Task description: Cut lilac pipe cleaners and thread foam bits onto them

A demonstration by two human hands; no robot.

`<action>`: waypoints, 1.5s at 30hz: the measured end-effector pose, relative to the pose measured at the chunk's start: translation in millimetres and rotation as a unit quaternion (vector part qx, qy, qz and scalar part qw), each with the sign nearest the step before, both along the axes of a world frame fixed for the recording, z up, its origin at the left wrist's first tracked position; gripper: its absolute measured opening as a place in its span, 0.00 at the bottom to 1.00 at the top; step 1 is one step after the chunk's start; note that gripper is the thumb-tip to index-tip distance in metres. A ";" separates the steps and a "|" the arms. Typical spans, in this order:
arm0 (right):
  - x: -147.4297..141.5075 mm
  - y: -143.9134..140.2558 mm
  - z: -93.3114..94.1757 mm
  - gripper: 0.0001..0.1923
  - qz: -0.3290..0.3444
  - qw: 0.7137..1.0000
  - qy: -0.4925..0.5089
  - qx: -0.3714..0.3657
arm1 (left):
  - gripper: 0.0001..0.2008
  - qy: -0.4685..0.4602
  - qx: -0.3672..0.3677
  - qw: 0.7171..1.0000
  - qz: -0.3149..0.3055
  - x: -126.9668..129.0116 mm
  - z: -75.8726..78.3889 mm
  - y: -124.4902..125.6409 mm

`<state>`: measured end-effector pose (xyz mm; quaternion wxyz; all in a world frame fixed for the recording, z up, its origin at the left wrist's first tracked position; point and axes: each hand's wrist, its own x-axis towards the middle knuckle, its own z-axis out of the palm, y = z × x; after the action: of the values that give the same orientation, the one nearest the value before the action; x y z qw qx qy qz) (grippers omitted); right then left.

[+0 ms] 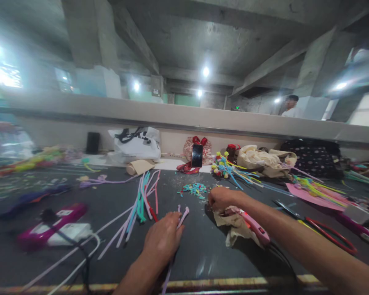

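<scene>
Assembly step, we judge: left hand [162,239] grips pale lilac fuzzy pipe-cleaner stems [182,215]; right hand [221,198], closed, beside pink glue gun [254,226] on dark desk [197,250]. Next needs glue.

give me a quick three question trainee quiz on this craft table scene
1. True or false: the left hand rests on pale pipe cleaners.
2. What lies under the right hand? A) crumpled paper B) a phone C) scissors
3. Which red-handled tool lies right of the right forearm?

Key: 1 true. 2 A, the crumpled paper, beside a pink glue gun. 3 scissors.
</scene>
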<state>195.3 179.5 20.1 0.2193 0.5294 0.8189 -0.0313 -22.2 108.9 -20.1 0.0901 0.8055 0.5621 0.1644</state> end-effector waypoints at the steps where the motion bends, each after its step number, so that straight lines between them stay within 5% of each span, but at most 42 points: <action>1: 0.4 0.7 -0.6 0.10 -0.002 1.000 -0.001 -0.001 | 0.15 0.007 0.000 1.000 -0.007 -0.1 1.6 0.7; 12: 15.1 8.7 -19.7 0.10 -0.017 0.997 0.078 0.001 | 0.18 0.027 -0.008 0.999 -0.044 5.7 -0.7 2.0; 21: 27.7 12.8 -8.1 0.11 0.007 0.987 0.159 0.018 | 0.18 0.045 0.023 0.998 0.023 -0.3 -1.8 25.6; 34: 30.9 4.2 -7.1 0.10 -0.002 0.996 0.087 -0.028 | 0.15 0.053 0.034 0.997 0.038 -0.5 5.9 16.3; 45: 15.0 3.6 -6.2 0.11 0.009 0.999 0.015 0.037 | 0.12 -0.004 0.061 0.997 0.038 -2.9 -4.2 19.5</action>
<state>210.2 183.1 13.8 0.1872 0.5294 0.8275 -0.0071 -25.1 128.4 -24.3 0.0362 0.7872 0.5805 0.2048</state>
